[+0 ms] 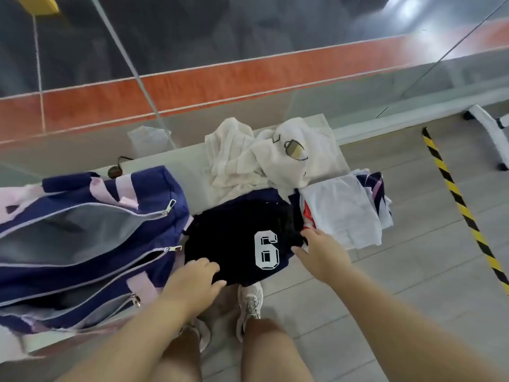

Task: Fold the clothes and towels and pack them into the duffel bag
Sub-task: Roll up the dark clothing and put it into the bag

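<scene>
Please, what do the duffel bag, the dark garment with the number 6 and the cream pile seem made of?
The duffel bag looks like woven synthetic fabric, matte navy with pale pink trim and shiny metal zip pulls. The dark garment seems a soft matte knit; its white 6 looks printed. The cream pile appears cotton-like, limp and creased; its weave is blurred.

I see a white bench [176, 158] with an unzipped navy duffel bag [154, 188] on its left end. Just beside the bag, at the near edge, lies a dark garment [234, 235] with a white 6. My left hand [192, 279] pinches its near left corner; my right hand [322, 252] touches its right side with fingers fairly straight. Crumpled white clothes [248, 158] sit at the far edge, and a folded pile [344, 210] is on the right end.
</scene>
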`<act>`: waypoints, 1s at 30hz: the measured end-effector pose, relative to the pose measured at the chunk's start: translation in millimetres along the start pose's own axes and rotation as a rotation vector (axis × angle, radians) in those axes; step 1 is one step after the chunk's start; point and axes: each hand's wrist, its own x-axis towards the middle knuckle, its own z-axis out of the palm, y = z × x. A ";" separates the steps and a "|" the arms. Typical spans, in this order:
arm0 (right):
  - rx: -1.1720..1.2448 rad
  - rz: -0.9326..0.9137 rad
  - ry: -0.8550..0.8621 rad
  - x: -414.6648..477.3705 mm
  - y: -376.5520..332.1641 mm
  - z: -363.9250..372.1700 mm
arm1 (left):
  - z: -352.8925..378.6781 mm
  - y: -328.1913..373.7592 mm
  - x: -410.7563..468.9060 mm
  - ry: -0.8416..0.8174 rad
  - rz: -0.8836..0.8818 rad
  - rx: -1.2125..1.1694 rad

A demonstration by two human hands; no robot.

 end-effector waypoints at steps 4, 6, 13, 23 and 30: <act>0.081 -0.015 0.094 33.2 -9.0 25.8 | 20.8 -20.3 53.9 0.258 0.194 0.070; 0.052 -0.035 0.130 47.9 -10.4 40.5 | 27.8 -22.6 82.0 0.360 0.279 0.115; -0.065 -0.068 0.139 77.6 -10.3 87.2 | 46.9 -23.5 147.3 0.355 0.283 0.147; -0.229 -0.207 0.245 85.8 -19.7 87.6 | 64.7 -31.2 125.3 0.370 0.108 0.169; -0.247 -0.117 0.002 127.1 -24.6 57.4 | 58.3 -33.7 129.9 0.349 0.124 0.212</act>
